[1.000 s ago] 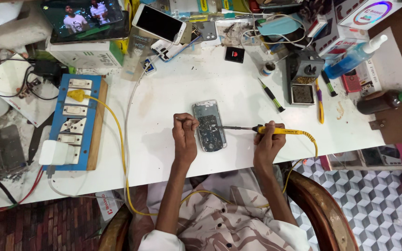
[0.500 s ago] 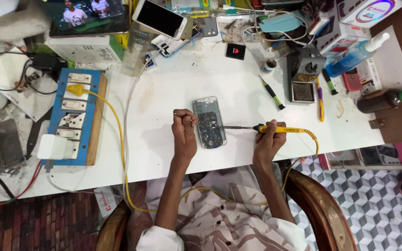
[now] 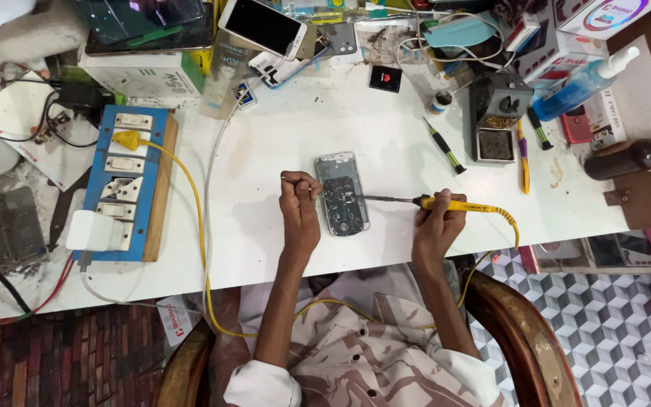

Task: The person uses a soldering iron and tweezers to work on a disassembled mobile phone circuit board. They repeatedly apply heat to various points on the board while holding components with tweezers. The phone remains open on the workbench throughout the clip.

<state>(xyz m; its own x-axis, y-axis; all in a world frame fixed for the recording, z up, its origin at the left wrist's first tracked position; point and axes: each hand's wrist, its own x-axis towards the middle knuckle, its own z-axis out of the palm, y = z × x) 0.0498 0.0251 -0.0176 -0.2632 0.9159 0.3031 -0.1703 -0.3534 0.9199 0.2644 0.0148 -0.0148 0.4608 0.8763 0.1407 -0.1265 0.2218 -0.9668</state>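
Observation:
An opened phone [image 3: 342, 193] with its board bared lies on the white table [image 3: 280, 143]. My right hand [image 3: 435, 226] grips a yellow-handled soldering iron [image 3: 446, 204]; its metal tip reaches left onto the phone's board. My left hand [image 3: 300, 207] rests beside the phone's left edge and pinches a thin metal tool, probably tweezers [image 3: 293, 179], pointing at the phone. The iron's yellow cable [image 3: 203, 249] runs under my arms to a blue power strip [image 3: 126, 181].
A soldering iron stand [image 3: 497, 113], screwdrivers [image 3: 443, 145], a blue spray bottle [image 3: 585, 79], a brown bottle [image 3: 631, 157], a white phone [image 3: 264, 26] and boxes line the far edge. Cables and a metal plate [image 3: 1, 226] lie left. A wooden chair arm [image 3: 525, 339] is at my right.
Both hands hold much the same pose over the phone; the view has shifted slightly.

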